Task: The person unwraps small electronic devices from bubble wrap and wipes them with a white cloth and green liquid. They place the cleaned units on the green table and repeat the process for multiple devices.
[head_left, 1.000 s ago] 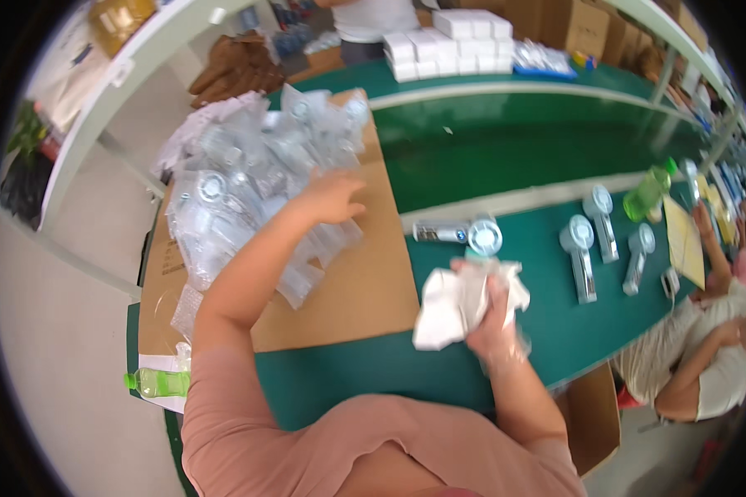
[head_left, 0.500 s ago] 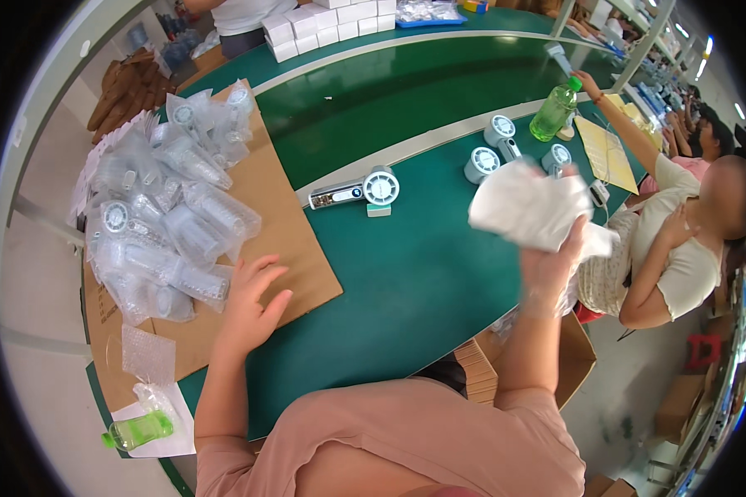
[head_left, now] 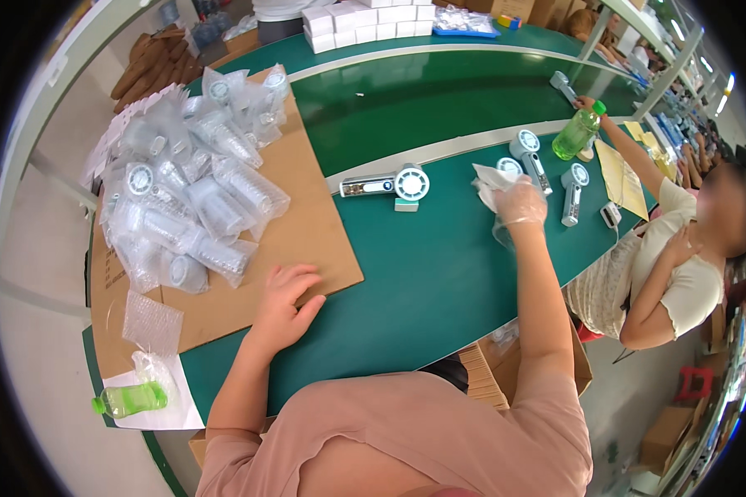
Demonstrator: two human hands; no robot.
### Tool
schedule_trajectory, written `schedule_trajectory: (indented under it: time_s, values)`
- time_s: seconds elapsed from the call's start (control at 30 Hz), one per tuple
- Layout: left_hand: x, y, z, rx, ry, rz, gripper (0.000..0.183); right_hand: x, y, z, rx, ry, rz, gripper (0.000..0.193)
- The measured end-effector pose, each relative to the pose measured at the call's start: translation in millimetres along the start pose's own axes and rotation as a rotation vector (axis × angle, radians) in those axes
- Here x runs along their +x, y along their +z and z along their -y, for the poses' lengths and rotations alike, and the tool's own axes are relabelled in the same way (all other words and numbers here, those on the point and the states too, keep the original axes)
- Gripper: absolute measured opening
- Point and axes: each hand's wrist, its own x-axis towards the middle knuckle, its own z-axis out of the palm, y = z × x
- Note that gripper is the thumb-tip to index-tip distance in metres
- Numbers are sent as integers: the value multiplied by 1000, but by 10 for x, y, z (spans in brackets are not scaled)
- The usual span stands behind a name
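Note:
My right hand (head_left: 522, 204) grips a crumpled white cloth (head_left: 487, 184) at the right of the green table, against the round head of a handheld fan (head_left: 510, 166) that it partly hides. Clear plastic hangs at that wrist. Two more grey-white handheld fans lie close by, one fan (head_left: 525, 145) just behind and another fan (head_left: 574, 195) to the right. My left hand (head_left: 287, 308) rests with fingers apart on the near edge of a cardboard sheet (head_left: 327, 257). Farther off, a handheld fan (head_left: 389, 184) lies with its head over a small pale green block (head_left: 405, 205).
Bubble-wrapped fans (head_left: 195, 186) are heaped on the cardboard. At left front lie a bubble-wrap piece (head_left: 152, 321) and a green bottle (head_left: 133, 400). Another green bottle (head_left: 576, 135) stands at right. Beside it a co-worker (head_left: 663, 273) reaches out, hand (head_left: 586, 103) near a grey fan (head_left: 563, 84).
My right hand has brought the cloth left and down to the fans. My left hand has shifted right and settled on the cardboard's edge. The whole view has turned slightly.

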Motion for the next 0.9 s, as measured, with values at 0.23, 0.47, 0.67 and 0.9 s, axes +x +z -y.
schedule_trajectory:
  time_s: [0.23, 0.47, 0.67, 0.9]
  values:
    - [-442, -90, 141, -172, -107, -154, 19, -457, -73, -487, 1062, -59, 193, 45]
    - [-251, 332, -287, -945, -297, 106, 39, -1653, 142, 982, 2008, -121, 815, 47]
    - [-139, 378, -230, -1128, -296, -271, 50, -2092, 267, 1808, 1999, 257, 1115, 46]
    - [-368, 51, 140, -1003, -428, -501, 35, -1748, 300, 1597, 2269, 425, 1199, 47]
